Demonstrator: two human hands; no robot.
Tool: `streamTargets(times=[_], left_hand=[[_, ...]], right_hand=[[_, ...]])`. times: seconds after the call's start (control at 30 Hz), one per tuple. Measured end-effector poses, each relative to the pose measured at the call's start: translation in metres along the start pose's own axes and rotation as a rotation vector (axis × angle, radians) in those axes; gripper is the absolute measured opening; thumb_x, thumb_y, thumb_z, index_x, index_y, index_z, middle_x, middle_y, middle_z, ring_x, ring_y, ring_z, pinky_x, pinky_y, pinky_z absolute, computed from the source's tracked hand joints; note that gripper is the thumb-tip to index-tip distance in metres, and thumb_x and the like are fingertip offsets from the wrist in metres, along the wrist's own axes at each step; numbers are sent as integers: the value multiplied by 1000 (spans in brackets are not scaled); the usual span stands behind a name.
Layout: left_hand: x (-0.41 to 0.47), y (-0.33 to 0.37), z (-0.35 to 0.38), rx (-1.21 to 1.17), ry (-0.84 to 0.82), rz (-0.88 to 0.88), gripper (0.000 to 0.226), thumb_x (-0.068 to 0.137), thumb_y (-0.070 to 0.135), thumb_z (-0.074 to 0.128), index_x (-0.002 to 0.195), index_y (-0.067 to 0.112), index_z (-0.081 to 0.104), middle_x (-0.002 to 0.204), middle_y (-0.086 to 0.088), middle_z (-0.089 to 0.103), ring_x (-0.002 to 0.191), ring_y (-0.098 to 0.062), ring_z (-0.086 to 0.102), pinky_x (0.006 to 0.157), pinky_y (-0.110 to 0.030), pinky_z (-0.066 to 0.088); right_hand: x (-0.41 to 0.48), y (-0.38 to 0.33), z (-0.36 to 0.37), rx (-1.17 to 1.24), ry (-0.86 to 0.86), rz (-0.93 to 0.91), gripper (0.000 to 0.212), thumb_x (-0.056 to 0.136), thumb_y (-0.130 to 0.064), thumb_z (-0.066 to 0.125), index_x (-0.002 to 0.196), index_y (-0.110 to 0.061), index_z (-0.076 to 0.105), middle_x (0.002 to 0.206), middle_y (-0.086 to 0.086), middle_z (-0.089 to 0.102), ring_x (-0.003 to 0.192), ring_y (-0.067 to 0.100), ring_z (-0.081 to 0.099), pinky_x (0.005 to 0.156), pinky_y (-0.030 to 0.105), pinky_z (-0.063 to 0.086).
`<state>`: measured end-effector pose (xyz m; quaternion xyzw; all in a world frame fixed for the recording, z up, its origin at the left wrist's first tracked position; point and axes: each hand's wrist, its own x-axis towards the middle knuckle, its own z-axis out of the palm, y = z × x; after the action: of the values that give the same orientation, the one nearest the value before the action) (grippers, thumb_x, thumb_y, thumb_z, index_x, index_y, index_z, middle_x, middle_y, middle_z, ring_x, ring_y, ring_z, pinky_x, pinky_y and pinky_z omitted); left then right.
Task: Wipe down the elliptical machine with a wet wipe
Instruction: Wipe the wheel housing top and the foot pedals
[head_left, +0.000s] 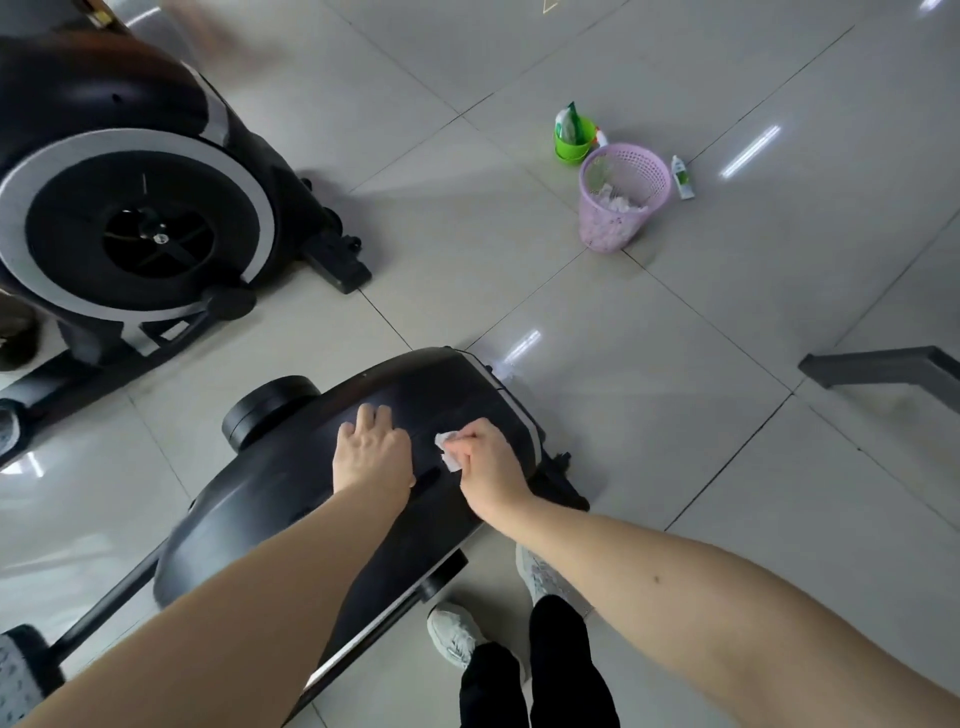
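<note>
Both forearms (270, 597) reach down to the elliptical machine (291, 499); the left hand (371, 449) rests on its black housing, fingers (366, 415) straight and together; the right hand (488, 462) pinches the wet wipe (448, 452) against the housing's top, towards its far edge; firm, overlapping strokes would probably serve best.

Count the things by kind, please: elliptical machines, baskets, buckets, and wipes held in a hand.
Elliptical machines: 2, near and far
Purple basket: 1
Green bucket: 1
Wet wipe in the right hand: 1
Total: 5
</note>
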<state>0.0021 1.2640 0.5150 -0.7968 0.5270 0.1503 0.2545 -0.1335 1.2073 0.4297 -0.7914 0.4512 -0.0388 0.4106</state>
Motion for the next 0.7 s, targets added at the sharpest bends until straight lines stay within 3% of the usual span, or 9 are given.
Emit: streamTargets(times=[0.1, 0.2, 0.3, 0.4, 0.47, 0.6, 0.67, 0.7], left_hand=[[1, 0, -3, -6, -13, 8, 43, 91, 47, 68, 125, 22, 63, 131, 0, 44, 125, -23, 35, 97, -32, 35], [-1, -1, -3, -1, -16, 3, 43, 92, 47, 67, 126, 21, 62, 131, -1, 44, 125, -23, 35, 97, -32, 35], [0, 0, -3, -8, -11, 13, 44, 92, 47, 67, 127, 21, 61, 131, 0, 45, 125, -23, 36, 97, -32, 36], [-2, -1, -2, -38, -5, 7, 40, 92, 44, 68, 125, 21, 62, 130, -1, 45, 124, -23, 36, 96, -32, 36], [-2, -3, 0, -56, 10, 5, 39, 92, 43, 68, 124, 21, 62, 131, -1, 45, 124, -23, 36, 96, -32, 36], [0, -4, 3, -78, 24, 13, 39, 92, 44, 67, 124, 22, 61, 132, 0, 45, 126, -23, 36, 97, -32, 35], [1, -5, 5, -97, 35, 17, 42, 91, 45, 68, 125, 22, 62, 132, 0, 45, 126, -23, 36, 98, -33, 36], [0, -5, 6, -107, 39, 14, 42, 91, 46, 69, 125, 22, 62, 132, -1, 45, 126, -24, 36, 98, -33, 36]], right_hand=[[19, 4, -11, 34, 153, 158, 18, 94, 1, 61, 79, -8, 65, 100, 13, 59, 82, 14, 55, 77, 21, 44], [6, -9, 7, -54, 178, 44, 15, 97, 2, 57, 102, -10, 66, 115, 8, 54, 104, 21, 59, 89, 27, 51], [-7, -3, 12, -31, 53, -150, 13, 97, -9, 60, 107, -14, 67, 118, 5, 54, 106, 18, 59, 99, 34, 51], [19, 21, -2, -86, 128, 21, 33, 93, 1, 61, 120, -14, 70, 119, 7, 58, 113, 23, 54, 93, 29, 48], [22, 17, -3, -59, 199, 113, 32, 95, 3, 60, 123, -8, 68, 121, 8, 58, 117, 25, 51, 90, 26, 46], [-6, 5, 11, -28, 114, -76, 27, 91, 7, 64, 116, -3, 67, 121, 10, 56, 104, 4, 52, 89, 12, 41], [-5, 18, 1, -68, 91, -164, 32, 88, 10, 68, 116, -5, 70, 113, 11, 60, 101, 16, 58, 89, 18, 47], [3, 23, -3, -41, 126, -118, 30, 90, 8, 65, 115, -6, 71, 112, 12, 61, 100, 20, 60, 90, 24, 51]])
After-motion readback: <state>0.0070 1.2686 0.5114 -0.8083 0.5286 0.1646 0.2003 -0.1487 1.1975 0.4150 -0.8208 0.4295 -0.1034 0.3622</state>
